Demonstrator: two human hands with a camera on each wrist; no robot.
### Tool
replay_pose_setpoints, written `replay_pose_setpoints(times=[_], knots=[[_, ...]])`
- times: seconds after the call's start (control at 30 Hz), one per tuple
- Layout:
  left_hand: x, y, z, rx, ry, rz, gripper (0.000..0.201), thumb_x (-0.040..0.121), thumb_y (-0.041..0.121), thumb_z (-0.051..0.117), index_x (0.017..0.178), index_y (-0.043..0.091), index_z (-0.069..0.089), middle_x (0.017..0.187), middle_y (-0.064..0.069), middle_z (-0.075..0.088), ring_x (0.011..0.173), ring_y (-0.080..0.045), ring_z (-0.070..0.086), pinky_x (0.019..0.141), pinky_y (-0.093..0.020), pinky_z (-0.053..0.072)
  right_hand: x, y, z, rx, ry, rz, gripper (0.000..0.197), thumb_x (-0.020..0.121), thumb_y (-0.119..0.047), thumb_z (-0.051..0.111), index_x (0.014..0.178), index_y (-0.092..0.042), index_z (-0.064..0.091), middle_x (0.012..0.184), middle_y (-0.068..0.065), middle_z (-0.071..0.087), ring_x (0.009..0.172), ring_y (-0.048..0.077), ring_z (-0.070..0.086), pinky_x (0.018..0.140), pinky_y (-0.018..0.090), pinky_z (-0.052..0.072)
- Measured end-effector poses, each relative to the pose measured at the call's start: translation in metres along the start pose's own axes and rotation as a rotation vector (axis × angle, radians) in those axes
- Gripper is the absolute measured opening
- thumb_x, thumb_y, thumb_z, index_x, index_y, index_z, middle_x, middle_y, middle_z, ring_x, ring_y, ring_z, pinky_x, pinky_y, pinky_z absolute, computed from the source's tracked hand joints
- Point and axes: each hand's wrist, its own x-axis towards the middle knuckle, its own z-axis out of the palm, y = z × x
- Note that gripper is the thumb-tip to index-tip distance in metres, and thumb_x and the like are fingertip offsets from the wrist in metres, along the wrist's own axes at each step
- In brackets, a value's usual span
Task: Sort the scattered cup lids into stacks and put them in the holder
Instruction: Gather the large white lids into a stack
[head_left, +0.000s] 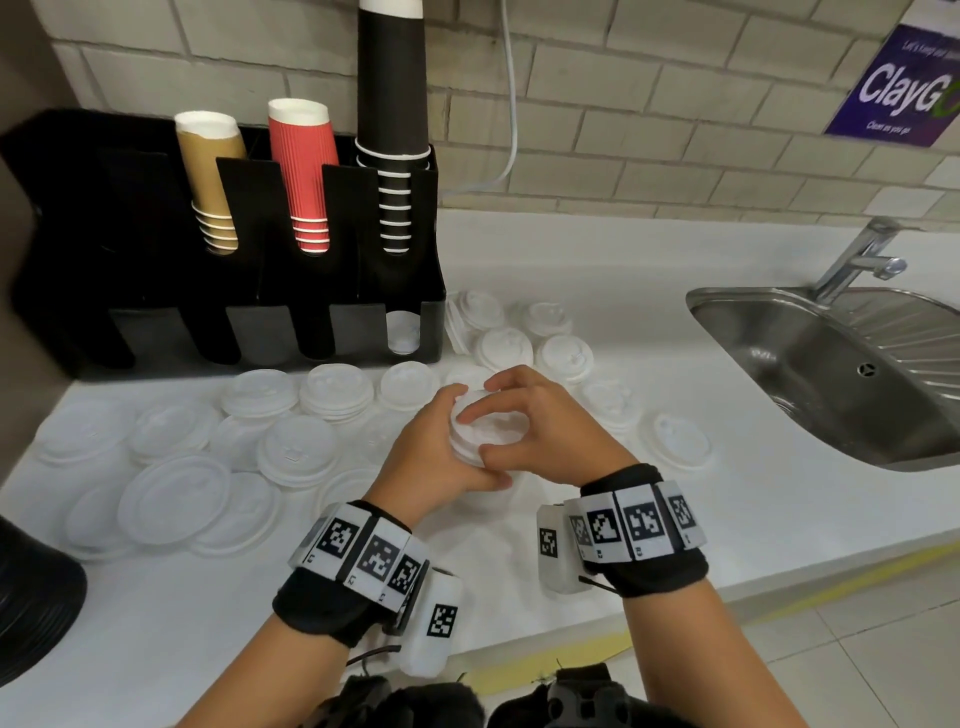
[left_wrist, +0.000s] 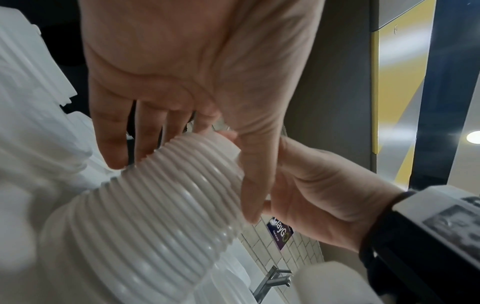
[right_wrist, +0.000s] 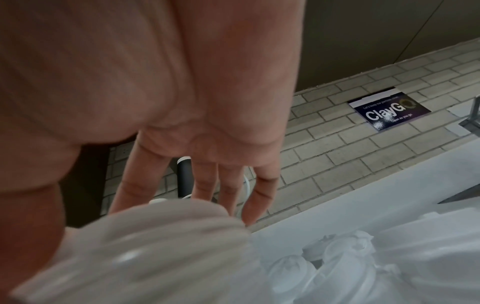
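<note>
Two hands, left hand (head_left: 431, 457) and right hand (head_left: 540, 431), clamp ribbed white lid stack (left_wrist: 166, 201).

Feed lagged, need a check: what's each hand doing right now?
Left hand: gripping the stack of white lids.
Right hand: gripping the same stack.

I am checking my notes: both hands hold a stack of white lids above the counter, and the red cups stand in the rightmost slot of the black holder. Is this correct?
Not quite. Both hands, left hand and right hand, do hold the stack of white lids, but the red cups stand in a middle slot of the black holder; the black cups take the rightmost one, as the head view shows.
</note>
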Motion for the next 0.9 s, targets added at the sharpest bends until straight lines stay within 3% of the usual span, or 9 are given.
replay_pose_setpoints(times=[0.07,0.13,0.2,0.3,0.37,0.47,0.6,0.77,0.9], knots=[[0.001,-0.002,0.001,-0.005,0.022,0.007,0.069,0.058,0.023,0.091,0.103,0.046,0.044,0.103,0.016,0.058,0.092,-0.002,0.058,0.067,-0.007,0.044,-0.004,0.007,-0.004,0.067,0.043,-0.002,0.035,0.078,-0.024,0.075,0.111,-0.032,0.068,0.123,-0.006,0.049,0.115,0.004,0.047,0.089,0.013,0.037],[0.002,-0.003,0.001,0.005,0.038,0.004,0.071,0.058,0.027,0.092,0.105,0.045,0.041,0.107,0.018,0.056,0.096,-0.002,0.055,0.069,-0.007,0.04,-0.011,0.019,-0.013,0.073,0.193,0.071,0.027,0.082,-0.03,0.072,0.107,-0.028,0.064,0.115,-0.005,0.053,0.108,0.008,0.051,0.084,0.017,0.037],[0.002,-0.003,0.001,0.012,0.043,0.002,0.077,0.058,0.028,0.092,0.112,0.043,0.04,0.106,0.022,0.052,0.099,-0.003,0.05,0.072,-0.006,0.035,-0.019,0.039,-0.024,-0.055,0.293,0.289,0.031,0.083,-0.036,0.069,0.105,-0.02,0.055,0.111,0.003,0.054,0.105,0.019,0.053,0.084,0.026,0.039],[0.002,-0.004,0.001,0.024,0.036,0.002,0.076,0.058,0.028,0.092,0.113,0.041,0.041,0.105,0.024,0.051,0.098,0.0,0.049,0.073,-0.007,0.034,-0.026,0.066,-0.034,-0.216,0.11,0.727,0.064,0.078,-0.05,0.071,0.119,-0.012,0.04,0.118,0.013,0.052,0.111,0.032,0.051,0.09,0.039,0.043],[0.001,-0.004,0.0,0.024,0.037,0.008,0.075,0.058,0.028,0.092,0.111,0.042,0.042,0.104,0.025,0.052,0.094,0.007,0.049,0.073,-0.007,0.034,-0.023,0.075,-0.035,-0.173,-0.007,0.817,0.074,0.075,-0.05,0.074,0.124,-0.013,0.033,0.116,0.011,0.053,0.11,0.031,0.052,0.087,0.039,0.044],[0.001,-0.004,-0.001,0.017,0.041,0.002,0.074,0.058,0.028,0.092,0.112,0.041,0.043,0.105,0.026,0.051,0.094,0.014,0.045,0.073,-0.007,0.034,-0.014,0.081,-0.032,-0.121,-0.005,0.774,0.074,0.075,-0.04,0.078,0.124,-0.014,0.029,0.102,0.004,0.051,0.093,0.025,0.052,0.075,0.034,0.041],[0.002,-0.004,-0.001,0.007,0.037,-0.003,0.075,0.058,0.027,0.092,0.115,0.039,0.044,0.107,0.024,0.052,0.095,0.009,0.048,0.076,-0.01,0.037,-0.006,0.084,-0.035,-0.149,0.025,0.7,0.073,0.074,-0.031,0.079,0.123,-0.016,0.028,0.089,0.003,0.051,0.085,0.024,0.053,0.07,0.031,0.039],[0.003,-0.005,-0.001,0.008,0.036,0.002,0.076,0.057,0.027,0.093,0.115,0.039,0.044,0.108,0.025,0.052,0.096,0.007,0.048,0.077,-0.013,0.038,0.003,0.077,-0.05,0.043,0.119,0.529,0.075,0.066,-0.035,0.085,0.124,-0.025,0.039,0.108,0.002,0.051,0.098,0.02,0.055,0.074,0.026,0.04],[0.004,-0.005,-0.001,0.015,0.035,0.002,0.076,0.057,0.028,0.093,0.113,0.041,0.043,0.106,0.026,0.051,0.095,0.011,0.047,0.073,-0.009,0.035,-0.003,0.081,-0.052,0.013,0.16,0.555,0.055,0.071,-0.036,0.082,0.115,-0.021,0.053,0.116,0.001,0.057,0.096,0.014,0.054,0.065,0.02,0.038]])
